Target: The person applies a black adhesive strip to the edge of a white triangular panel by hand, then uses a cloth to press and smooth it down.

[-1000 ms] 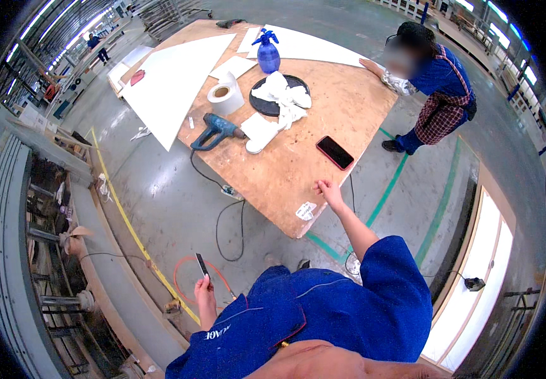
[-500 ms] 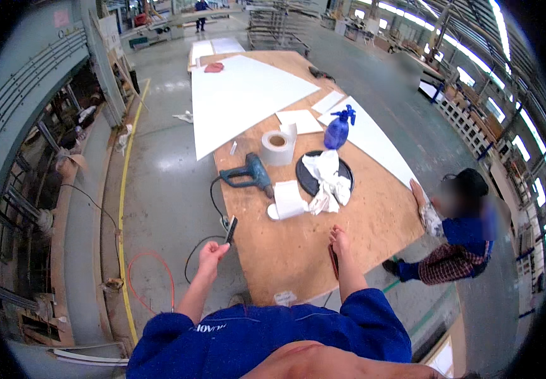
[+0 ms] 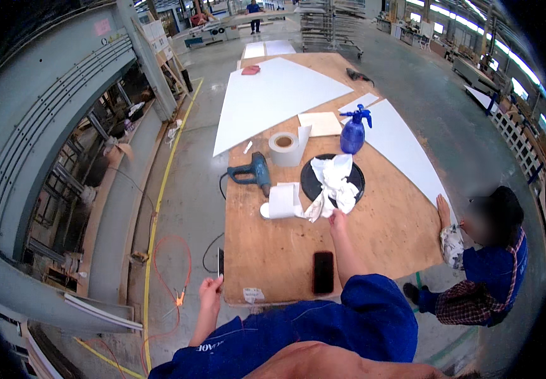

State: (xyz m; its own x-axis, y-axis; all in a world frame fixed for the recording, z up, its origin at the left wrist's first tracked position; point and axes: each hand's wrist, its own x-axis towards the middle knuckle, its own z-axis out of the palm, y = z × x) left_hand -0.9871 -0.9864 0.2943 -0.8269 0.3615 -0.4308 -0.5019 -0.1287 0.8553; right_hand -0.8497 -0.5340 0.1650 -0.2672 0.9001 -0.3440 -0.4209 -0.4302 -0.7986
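My left hand [image 3: 210, 293] is closed around a thin, flat black-and-white strip [image 3: 220, 263], held upright beside the table's left edge; I cannot make out its exact kind. Over the table, my right hand [image 3: 338, 220] has its fingers closed at the lower edge of a crumpled white cloth [image 3: 342, 191]. That cloth lies partly in a round black tray [image 3: 311, 184]. A phone [image 3: 323, 273] in a reddish case rests on the wooden table [image 3: 279, 259] near my body, below my right forearm.
A heat gun [image 3: 253, 172], a paper roll [image 3: 284, 146], a curled white sheet [image 3: 284, 201] and a blue spray bottle [image 3: 353, 134] stand or lie around the tray. Large white panels [image 3: 273, 104] cover the far part. At right, a co-worker [image 3: 491, 252] touches another white panel [image 3: 405, 142].
My right hand has put the phone down on the table and moved forward to the white cloth. My left hand has lowered with the strip. The view has swung left.
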